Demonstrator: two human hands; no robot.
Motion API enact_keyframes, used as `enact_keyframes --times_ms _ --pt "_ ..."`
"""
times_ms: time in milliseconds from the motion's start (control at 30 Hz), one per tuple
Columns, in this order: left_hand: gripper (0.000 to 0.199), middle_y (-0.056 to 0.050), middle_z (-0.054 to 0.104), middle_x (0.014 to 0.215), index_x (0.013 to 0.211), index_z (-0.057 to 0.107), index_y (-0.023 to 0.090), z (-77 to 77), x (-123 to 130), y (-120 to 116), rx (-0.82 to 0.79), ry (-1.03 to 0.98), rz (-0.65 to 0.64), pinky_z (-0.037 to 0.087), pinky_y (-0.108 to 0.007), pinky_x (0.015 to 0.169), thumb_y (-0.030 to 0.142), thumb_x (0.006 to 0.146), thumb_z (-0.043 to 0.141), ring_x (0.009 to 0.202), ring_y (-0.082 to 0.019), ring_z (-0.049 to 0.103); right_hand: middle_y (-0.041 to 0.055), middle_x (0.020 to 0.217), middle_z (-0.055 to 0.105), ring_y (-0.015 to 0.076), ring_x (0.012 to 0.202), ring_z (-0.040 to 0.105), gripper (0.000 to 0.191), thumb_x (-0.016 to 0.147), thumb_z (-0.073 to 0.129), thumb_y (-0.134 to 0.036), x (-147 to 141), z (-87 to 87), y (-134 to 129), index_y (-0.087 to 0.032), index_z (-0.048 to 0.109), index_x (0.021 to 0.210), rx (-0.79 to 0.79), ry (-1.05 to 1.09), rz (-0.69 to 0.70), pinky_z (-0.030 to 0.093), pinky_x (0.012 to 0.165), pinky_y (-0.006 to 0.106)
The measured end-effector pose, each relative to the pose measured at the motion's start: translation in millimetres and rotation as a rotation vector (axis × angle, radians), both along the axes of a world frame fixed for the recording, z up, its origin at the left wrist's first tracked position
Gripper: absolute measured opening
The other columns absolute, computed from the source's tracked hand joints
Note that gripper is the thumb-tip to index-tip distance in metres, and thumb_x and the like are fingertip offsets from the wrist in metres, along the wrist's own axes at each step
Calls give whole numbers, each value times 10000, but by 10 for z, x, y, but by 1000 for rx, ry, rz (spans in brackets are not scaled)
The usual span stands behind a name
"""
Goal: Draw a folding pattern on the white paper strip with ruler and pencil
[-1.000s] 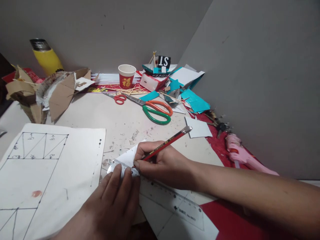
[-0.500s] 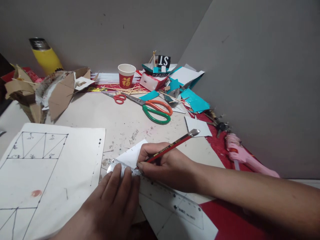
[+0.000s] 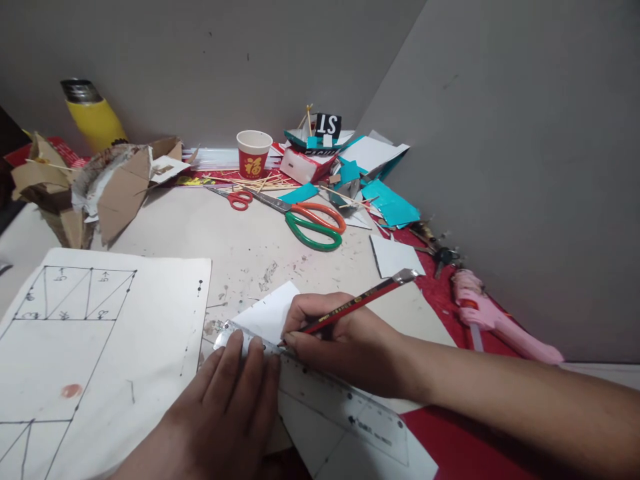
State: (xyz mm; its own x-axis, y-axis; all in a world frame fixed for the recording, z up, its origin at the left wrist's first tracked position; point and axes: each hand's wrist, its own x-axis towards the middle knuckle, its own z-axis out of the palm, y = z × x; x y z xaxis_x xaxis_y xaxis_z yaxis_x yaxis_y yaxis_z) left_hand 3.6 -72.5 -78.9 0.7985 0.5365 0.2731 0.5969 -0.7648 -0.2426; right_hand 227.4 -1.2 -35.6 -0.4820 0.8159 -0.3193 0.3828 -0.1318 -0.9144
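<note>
My right hand (image 3: 345, 340) grips a red and black pencil (image 3: 345, 310) that leans up to the right. The pencil's tip meets the upper edge of a clear ruler (image 3: 370, 420), close to my left hand. With fingers stretched out, my left hand (image 3: 225, 393) presses flat on the ruler's left part. Beneath the ruler lies a sheet of white card (image 3: 270, 310), slanting from upper left to lower right. Pencil lines show on its lower part (image 3: 320, 433). My hands cover some of the card and ruler.
A sheet with drawn lines (image 3: 145, 347) lies at left. Beyond are green-and-orange-handled scissors (image 3: 315, 237), small red scissors (image 3: 241, 200), a paper cup (image 3: 253, 157), wooden sticks (image 3: 265, 181), cardboard pieces (image 3: 125, 200) and a yellow bottle (image 3: 95, 120). A pink glue gun (image 3: 500, 320) rests at right.
My right hand and the pencil have slid a little to the right along the ruler's edge. My left hand stays in place on the ruler.
</note>
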Motion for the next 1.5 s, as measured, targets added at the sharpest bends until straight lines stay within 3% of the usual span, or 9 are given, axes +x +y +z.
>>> enact_keyframes --times_ms 300,467,667,833,933,1167,1300,1500 --pt "601 -159 656 1352 1363 543 105 -89 41 -31 -18 -88 39 364 -429 1088 557 997 396 1277 -350 544 -20 625 555 105 575 444 63 748 598 -208 58 -31 -42 -173 570 704 36 -21 -15 342 500 221" --pt "577 -149 660 1352 1336 580 128 -76 55 -43 -53 -112 85 368 -431 1087 550 1005 367 1276 -346 556 -20 620 557 107 572 451 56 751 594 -206 73 -22 -45 -174 574 709 0 -24 -17 349 503 222" --pt "612 -163 635 1382 1380 554 112 -45 36 -33 -29 -59 50 374 -433 1086 566 996 409 1292 -351 540 -16 634 567 107 582 465 51 764 598 -190 84 -25 -35 -171 586 718 14 -29 -7 350 507 220" --pt "567 -160 658 1351 1351 579 118 -47 58 -68 -32 -90 68 395 -434 1071 532 1012 393 1282 -354 553 -31 588 547 89 536 441 120 754 657 -258 66 24 -28 -169 583 723 -84 66 -76 336 477 208" --pt "504 -149 693 1299 1324 584 113 -30 59 -85 9 -88 72 405 -435 1054 471 1029 387 1237 -344 596 -23 602 584 93 530 503 164 745 693 -296 76 28 2 -161 601 760 -167 119 -136 384 494 212" --pt "492 -166 718 1247 1299 602 74 29 19 -33 75 6 -30 460 -422 945 413 1030 368 1128 -342 672 5 668 640 98 524 548 193 710 719 -298 82 -22 69 -155 626 799 -214 191 -152 433 518 238" --pt "509 -141 718 1263 1287 637 131 -26 50 -97 19 -56 72 411 -429 1020 493 1017 401 1181 -335 638 27 709 664 99 546 548 197 707 718 -302 46 20 39 -146 633 793 -205 207 -161 452 539 250" --pt "575 -160 699 1292 1324 601 115 -149 48 -115 12 -76 72 375 -461 1042 548 994 417 1194 -359 621 3 686 623 96 540 538 180 758 689 -317 -101 -35 26 -159 627 819 -127 166 -112 443 516 233"
